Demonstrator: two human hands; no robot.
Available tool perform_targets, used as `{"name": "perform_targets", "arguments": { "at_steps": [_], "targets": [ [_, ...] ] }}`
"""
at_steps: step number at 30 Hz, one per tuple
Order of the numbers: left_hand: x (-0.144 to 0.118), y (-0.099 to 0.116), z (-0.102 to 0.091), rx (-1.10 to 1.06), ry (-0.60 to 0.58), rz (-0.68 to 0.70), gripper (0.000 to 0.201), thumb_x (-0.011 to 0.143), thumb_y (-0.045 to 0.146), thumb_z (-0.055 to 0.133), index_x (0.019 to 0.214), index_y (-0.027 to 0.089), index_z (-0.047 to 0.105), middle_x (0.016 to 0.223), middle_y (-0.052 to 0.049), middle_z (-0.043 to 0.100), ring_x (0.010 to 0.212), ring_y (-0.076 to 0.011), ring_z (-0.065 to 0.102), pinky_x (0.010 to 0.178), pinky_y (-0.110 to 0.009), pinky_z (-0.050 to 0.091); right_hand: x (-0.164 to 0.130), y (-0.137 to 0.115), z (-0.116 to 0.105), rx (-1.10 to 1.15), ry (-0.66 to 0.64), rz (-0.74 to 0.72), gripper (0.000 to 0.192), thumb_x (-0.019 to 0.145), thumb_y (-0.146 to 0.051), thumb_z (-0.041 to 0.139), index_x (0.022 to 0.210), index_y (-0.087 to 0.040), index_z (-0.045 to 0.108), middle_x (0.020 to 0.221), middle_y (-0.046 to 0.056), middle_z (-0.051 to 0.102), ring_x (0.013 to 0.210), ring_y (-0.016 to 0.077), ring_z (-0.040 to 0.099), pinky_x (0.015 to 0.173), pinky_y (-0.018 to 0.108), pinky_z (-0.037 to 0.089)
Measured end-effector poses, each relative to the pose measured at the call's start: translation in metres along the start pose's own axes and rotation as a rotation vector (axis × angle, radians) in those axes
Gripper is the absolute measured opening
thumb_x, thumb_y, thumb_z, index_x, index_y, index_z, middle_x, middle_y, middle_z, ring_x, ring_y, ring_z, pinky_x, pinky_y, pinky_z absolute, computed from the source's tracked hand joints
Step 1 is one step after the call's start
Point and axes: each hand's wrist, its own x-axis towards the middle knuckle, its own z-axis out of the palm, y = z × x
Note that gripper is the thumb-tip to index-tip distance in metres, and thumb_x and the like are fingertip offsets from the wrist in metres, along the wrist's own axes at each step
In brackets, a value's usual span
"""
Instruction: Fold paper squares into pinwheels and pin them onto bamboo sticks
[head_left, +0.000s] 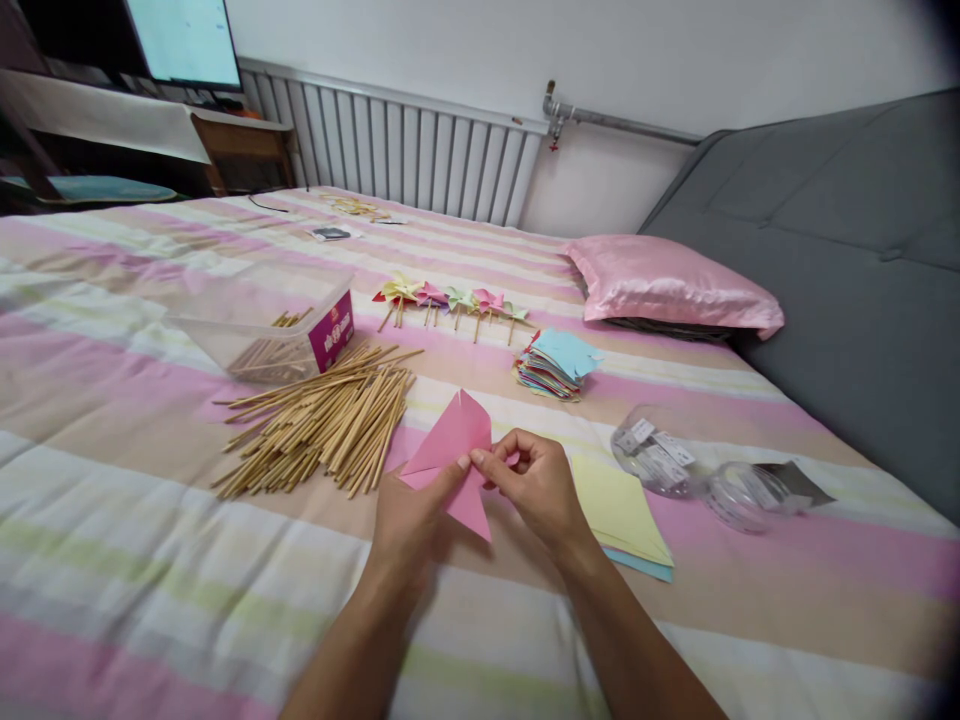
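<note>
A: Pink folded paper point(454, 450): held up over near edge of bed point(112, 560), mid-width. Pinched between left hand point(409, 515) and right hand point(536, 480), fingertips meeting at centre fold.

B: Grip?

A: Both closed on paper, thumb against fingers; right hand curled.

B: Surroundings?

A: Wooden sticks point(322, 420) heaped just left of paper; clear box point(277, 325) behind them. Yellow sheets point(619, 510) beside right hand. Finished pinwheels point(450, 300) in row toward far edge; coloured paper stack point(555, 365) near them. Tape rolls point(697, 470) toward right edge.
</note>
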Motion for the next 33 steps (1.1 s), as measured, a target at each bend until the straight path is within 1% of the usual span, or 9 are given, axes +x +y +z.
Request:
{"name": "perform_targets", "arguments": {
  "at_steps": [3, 5, 8, 11, 14, 18, 23, 28, 33],
  "targets": [
    [-0.001, 0.003, 0.002, -0.07, 0.001, -0.051, 0.026, 0.061, 0.026, 0.079, 0.08, 0.01, 0.071, 0.078, -0.009, 0.073, 0.07, -0.0204, 0.067, 0.067, -0.029, 0.052, -0.001, 0.0, 0.002, 0.013, 0.0, -0.022, 0.029, 0.07, -0.041, 0.071, 0.063, -0.019, 0.053, 0.062, 0.001, 0.06, 0.057, 0.0158, 0.061, 0.054, 0.026, 0.048],
    [-0.001, 0.004, 0.003, -0.101, -0.012, -0.057, 0.026, 0.064, 0.025, 0.077, 0.084, 0.01, 0.071, 0.081, -0.009, 0.073, 0.074, -0.0211, 0.068, 0.07, -0.029, 0.052, -0.002, -0.002, 0.003, 0.076, 0.015, -0.024, 0.031, 0.067, -0.041, 0.074, 0.075, -0.019, 0.052, 0.072, 0.001, 0.062, 0.059, 0.0149, 0.062, 0.055, 0.026, 0.049],
    [0.0, 0.005, 0.003, -0.149, -0.034, -0.023, 0.03, 0.068, 0.022, 0.074, 0.096, 0.012, 0.069, 0.091, -0.009, 0.073, 0.082, -0.0206, 0.067, 0.076, -0.029, 0.051, -0.002, -0.005, 0.004, 0.241, 0.004, 0.028, 0.053, 0.063, -0.038, 0.078, 0.101, -0.022, 0.045, 0.087, 0.002, 0.066, 0.062, 0.0141, 0.063, 0.057, 0.025, 0.05],
    [0.0, 0.005, 0.002, -0.181, -0.014, -0.002, 0.038, 0.066, 0.018, 0.075, 0.104, 0.015, 0.068, 0.094, -0.008, 0.073, 0.086, -0.0198, 0.067, 0.078, -0.028, 0.051, -0.003, -0.007, 0.005, 0.393, -0.045, 0.095, 0.064, 0.064, -0.034, 0.077, 0.113, -0.022, 0.04, 0.081, 0.001, 0.067, 0.068, 0.0157, 0.065, 0.065, 0.027, 0.051],
    [-0.001, 0.004, 0.003, -0.185, -0.013, -0.024, 0.04, 0.065, 0.017, 0.076, 0.104, 0.013, 0.068, 0.091, -0.008, 0.074, 0.083, -0.0203, 0.067, 0.076, -0.028, 0.051, -0.004, -0.006, 0.007, 0.479, -0.045, 0.14, 0.061, 0.065, -0.031, 0.076, 0.114, -0.022, 0.042, 0.075, -0.001, 0.067, 0.07, 0.0166, 0.065, 0.068, 0.028, 0.051],
    [-0.003, 0.003, 0.005, -0.165, -0.024, -0.074, 0.031, 0.067, 0.02, 0.076, 0.095, 0.01, 0.069, 0.085, -0.009, 0.074, 0.078, -0.0205, 0.067, 0.073, -0.029, 0.052, -0.005, -0.006, 0.01, 0.543, -0.017, 0.181, 0.059, 0.064, -0.028, 0.077, 0.113, -0.022, 0.044, 0.077, -0.001, 0.067, 0.068, 0.0148, 0.064, 0.067, 0.026, 0.05],
    [-0.002, 0.004, 0.004, -0.134, -0.111, -0.102, 0.021, 0.069, 0.023, 0.075, 0.086, 0.012, 0.07, 0.079, -0.006, 0.072, 0.075, -0.0176, 0.065, 0.07, -0.026, 0.051, -0.003, -0.006, 0.005, 0.569, 0.001, 0.224, 0.061, 0.062, -0.026, 0.078, 0.113, -0.021, 0.046, 0.071, -0.003, 0.064, 0.063, 0.0127, 0.06, 0.063, 0.025, 0.047],
    [0.001, 0.01, -0.004, -0.133, -0.228, -0.117, 0.017, 0.074, 0.031, 0.069, 0.07, 0.014, 0.067, 0.062, -0.001, 0.064, 0.059, -0.0114, 0.057, 0.061, -0.021, 0.047, 0.004, -0.004, -0.017, 0.604, -0.11, 0.301, 0.062, 0.063, -0.024, 0.077, 0.117, -0.019, 0.047, 0.074, -0.002, 0.063, 0.062, 0.0125, 0.057, 0.062, 0.025, 0.044],
    [-0.002, 0.014, -0.002, -0.063, -0.229, -0.129, 0.024, 0.068, 0.032, 0.074, 0.058, 0.014, 0.063, 0.052, 0.003, 0.056, 0.05, -0.0086, 0.05, 0.052, -0.019, 0.041, 0.008, -0.004, -0.033, 0.519, -0.234, 0.363, 0.063, 0.063, -0.021, 0.077, 0.118, -0.018, 0.049, 0.066, -0.004, 0.06, 0.061, 0.012, 0.054, 0.063, 0.024, 0.041]
  ]
}}
